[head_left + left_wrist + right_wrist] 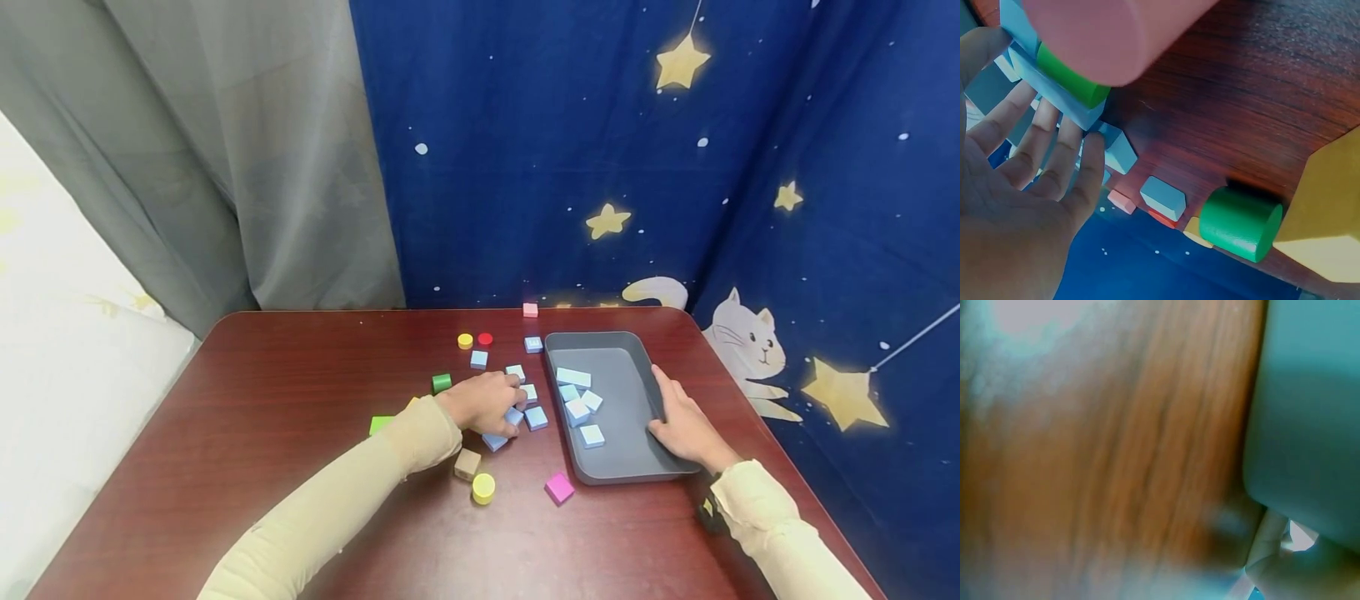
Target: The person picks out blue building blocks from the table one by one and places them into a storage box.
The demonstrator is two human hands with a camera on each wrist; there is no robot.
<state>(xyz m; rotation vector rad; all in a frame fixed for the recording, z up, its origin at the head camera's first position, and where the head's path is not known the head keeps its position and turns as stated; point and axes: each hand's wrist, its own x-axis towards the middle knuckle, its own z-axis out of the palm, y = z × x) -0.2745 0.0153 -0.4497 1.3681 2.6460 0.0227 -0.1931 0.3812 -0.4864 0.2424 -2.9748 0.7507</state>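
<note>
My left hand (pixel 483 402) is spread over a group of light blue blocks beside the tray. In the left wrist view its fingers (pixel 1054 150) are fairly straight and touch a long blue block (pixel 1054 87); the thumb lies against another blue block (pixel 1019 25). A green block (pixel 1072 78) lies against the long one. My right hand (pixel 686 425) holds the grey tray (pixel 637 479) by its right rim, thumb on the inner side, fingers outside. Several light blue blocks (pixel 576 412) lie in the tray's left part. The right wrist view is blurred.
Around the left hand lie a green cylinder (pixel 442 382), a wooden cube (pixel 467 464), a yellow cylinder (pixel 483 489) and a light green block (pixel 380 424). A magenta block (pixel 559 488) lies near the tray's front-left corner. A pink block (pixel 530 310) sits at the table's back edge.
</note>
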